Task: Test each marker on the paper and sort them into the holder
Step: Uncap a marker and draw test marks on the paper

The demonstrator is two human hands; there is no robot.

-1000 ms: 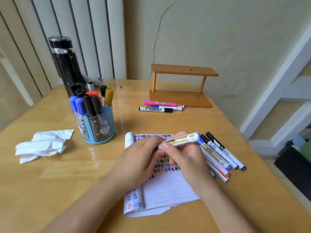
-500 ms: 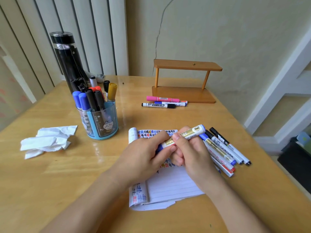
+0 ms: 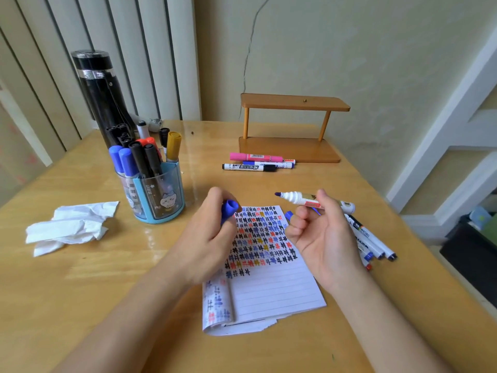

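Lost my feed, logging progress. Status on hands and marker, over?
Left hand grips blue cap. Right hand pinches uncapped marker, tip raised off the paper. Nothing between tip and paper.

The person is seen only as two arms and two hands. The left hand (image 3: 212, 238) and the right hand (image 3: 322, 238) are bare. The left forearm (image 3: 134, 305) and the right forearm (image 3: 390, 319) are also bare, uncovered all the way to the lower edge of the view. The wrists are slim and the fingers (image 3: 295, 219) slender. The nails are too blurred to tell.
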